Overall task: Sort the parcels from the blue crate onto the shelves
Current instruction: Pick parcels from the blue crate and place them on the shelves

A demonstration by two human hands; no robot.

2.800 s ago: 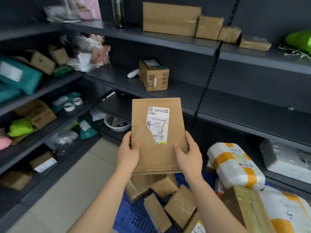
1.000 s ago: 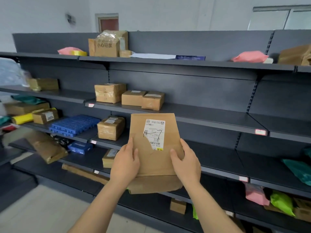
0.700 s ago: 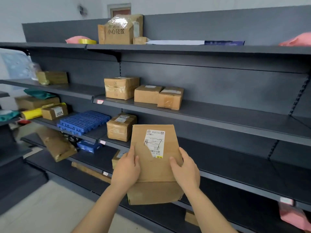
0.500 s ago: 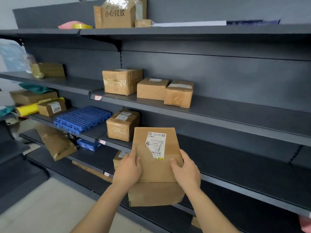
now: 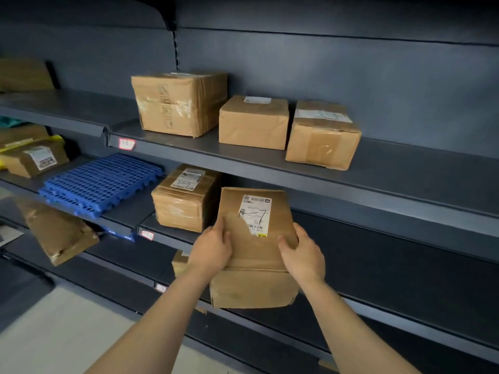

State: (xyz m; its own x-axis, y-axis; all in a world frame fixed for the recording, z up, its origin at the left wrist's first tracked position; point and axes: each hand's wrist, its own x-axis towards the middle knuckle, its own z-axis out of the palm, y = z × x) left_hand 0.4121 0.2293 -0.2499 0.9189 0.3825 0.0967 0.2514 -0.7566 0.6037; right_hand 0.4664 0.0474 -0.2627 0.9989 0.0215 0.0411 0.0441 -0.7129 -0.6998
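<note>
In the head view, a flat brown paper parcel (image 5: 253, 247) sat at centre frame, held upright with its white label (image 5: 256, 215) facing the camera, probably so the handwritten "7" on it could be read against the shelving. The left hand (image 5: 213, 249) gripped its left edge, thumb on the front face and fingers behind. The right hand (image 5: 303, 255) gripped the right edge the same way, so both hands were closed on the parcel and it touched no shelf. The bottom of the parcel was folded forward below the hands, which suggests soft, light contents. Just to its left, on the middle shelf (image 5: 391, 238), stood a taped box (image 5: 186, 198) whose label also seemed to carry a "7". That match looked like the reason the parcel hung right beside it, in front of the bare stretch of the same shelf. Left of the box lay blue plastic grid panels (image 5: 100, 182). On the upper shelf (image 5: 418, 171), at upper centre, three cardboard boxes (image 5: 253, 122) stood in a row. At lower left, another brown packet (image 5: 58, 230) overhung a shelf edge. The blue crate was out of frame.
</note>
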